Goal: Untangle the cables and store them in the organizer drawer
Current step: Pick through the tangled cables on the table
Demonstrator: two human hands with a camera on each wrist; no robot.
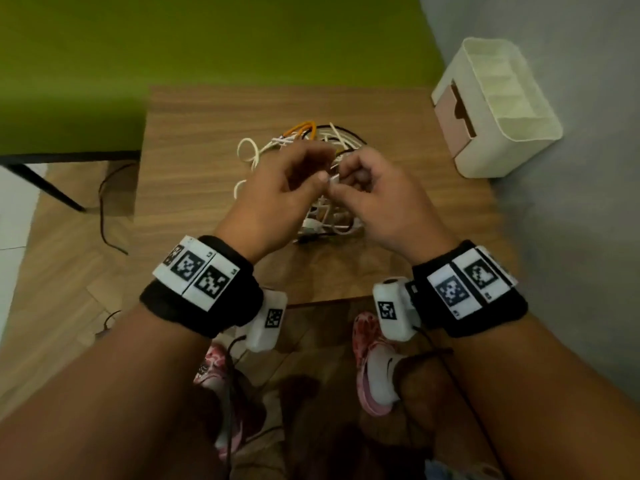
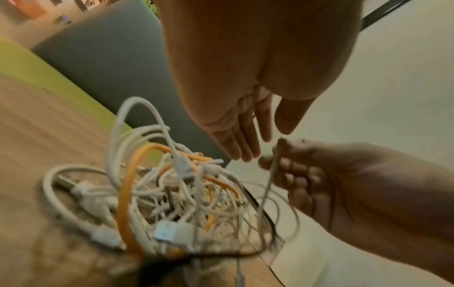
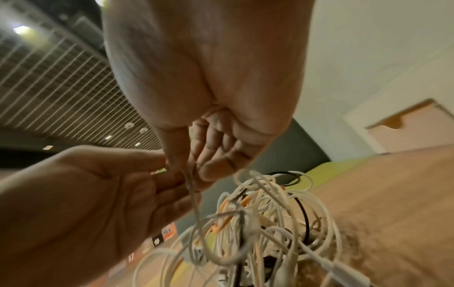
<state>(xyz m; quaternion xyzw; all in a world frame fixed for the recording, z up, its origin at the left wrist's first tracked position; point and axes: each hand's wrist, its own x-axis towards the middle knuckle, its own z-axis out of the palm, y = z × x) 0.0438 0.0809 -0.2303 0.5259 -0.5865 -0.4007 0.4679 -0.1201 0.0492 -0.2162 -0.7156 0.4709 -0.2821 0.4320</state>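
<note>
A tangle of white, orange and black cables (image 1: 294, 138) (image 2: 184, 194) (image 3: 258, 223) lies in the middle of a small wooden table (image 1: 207, 133). Both hands hover just above it, fingertips meeting. My right hand (image 1: 341, 183) (image 3: 189, 169) pinches a thin white cable (image 2: 267, 184) that rises out of the heap. My left hand (image 1: 322, 178) (image 2: 275, 136) meets the same strand at its top end with thumb and fingers. The white organizer (image 1: 502, 133) stands at the table's far right, and its pink drawer (image 1: 453, 116) (image 3: 412, 132) faces the heap.
A green padded surface (image 1: 173, 46) lies behind the table, and a grey wall (image 1: 571, 237) runs along the right. A black cord (image 1: 104, 209) trails over the floor on the left. Feet in pink shoes (image 1: 374, 372) stand under the near table edge.
</note>
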